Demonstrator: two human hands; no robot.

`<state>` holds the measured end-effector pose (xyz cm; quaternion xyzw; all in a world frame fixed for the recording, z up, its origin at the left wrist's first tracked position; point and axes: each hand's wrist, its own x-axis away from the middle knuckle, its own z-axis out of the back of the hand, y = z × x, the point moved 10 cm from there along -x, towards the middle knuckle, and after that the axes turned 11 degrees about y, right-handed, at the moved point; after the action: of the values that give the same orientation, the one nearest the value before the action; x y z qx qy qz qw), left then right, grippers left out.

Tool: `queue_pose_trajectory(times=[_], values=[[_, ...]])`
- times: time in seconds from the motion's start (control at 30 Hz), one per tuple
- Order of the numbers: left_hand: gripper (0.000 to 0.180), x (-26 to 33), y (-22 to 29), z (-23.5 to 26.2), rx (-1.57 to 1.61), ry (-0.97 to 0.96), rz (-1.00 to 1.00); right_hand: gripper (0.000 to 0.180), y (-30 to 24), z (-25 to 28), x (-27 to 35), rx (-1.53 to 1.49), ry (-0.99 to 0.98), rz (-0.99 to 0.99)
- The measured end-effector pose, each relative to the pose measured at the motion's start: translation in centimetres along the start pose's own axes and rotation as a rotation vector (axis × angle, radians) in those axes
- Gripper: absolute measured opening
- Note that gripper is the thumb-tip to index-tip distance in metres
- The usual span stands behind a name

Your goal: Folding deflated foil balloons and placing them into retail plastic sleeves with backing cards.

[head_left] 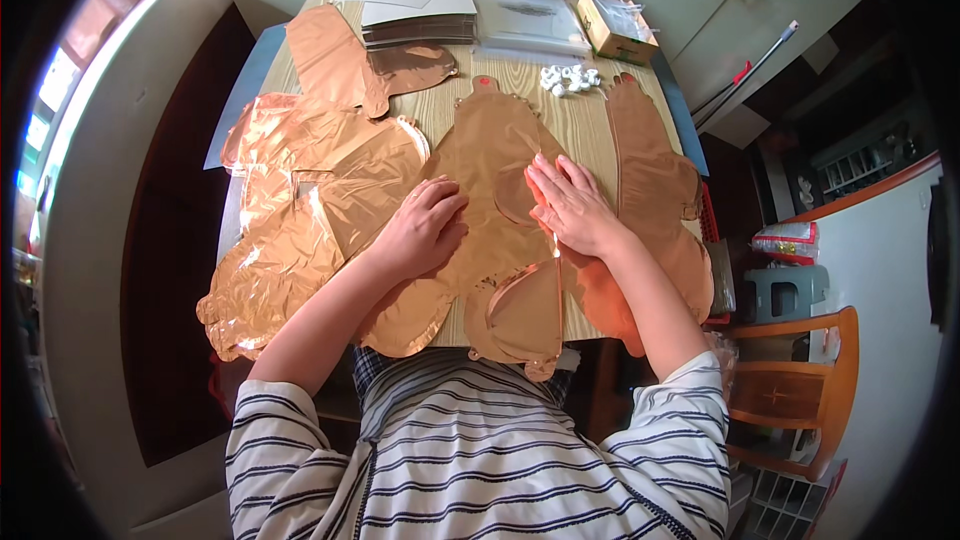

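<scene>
A flat, copper-coloured foil balloon (500, 140) lies in front of me, with a tab at its far end and rounded lobes toward my body. My left hand (425, 225) rests palm down on its left side, fingers slightly bent and grasping nothing visible. On its right side my right hand (575, 205) lies flat, fingers stretched out over the foil. A folded foil part (525, 310) hangs near the table's front edge. To the left is a heap of crinkled, shiny foil balloons (300, 210); another flat foil balloon (655, 160) lies to the right.
Along the back of the wooden table (420, 105) sit a stack of white-topped sheets (415, 5), clear plastic bags (530, 25) and a small box (617, 25). White small pieces (568, 80) lie before them. A wooden chair (790, 390) stands at the right.
</scene>
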<state>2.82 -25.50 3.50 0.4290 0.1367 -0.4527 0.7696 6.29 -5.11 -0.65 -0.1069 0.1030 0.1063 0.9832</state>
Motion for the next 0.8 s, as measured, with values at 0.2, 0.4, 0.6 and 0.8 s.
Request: queue_pose_trajectory(times=[0.2, 0.4, 0.6, 0.8], values=[[0.038, -2.8, 2.6, -1.0, -0.045, 0.008, -0.118, 0.064, 0.0, 0.2, 0.0, 0.024, 0.035, 0.001], [0.04, -4.5, 3.0, -4.8, 0.04, -0.042, -0.161, 0.066, 0.1, 0.8, 0.1, 0.076, 0.037, -0.021], [0.04, -4.1, 1.5, -5.7, 0.021, -0.014, -0.15, 0.065, 1.0, 0.3, 0.4, 0.007, 0.068, -0.052], [0.04, -3.8, 1.0, -5.5, 0.032, 0.001, -0.095, 0.065, 1.4, 0.0, 0.4, -0.006, 0.082, -0.044]])
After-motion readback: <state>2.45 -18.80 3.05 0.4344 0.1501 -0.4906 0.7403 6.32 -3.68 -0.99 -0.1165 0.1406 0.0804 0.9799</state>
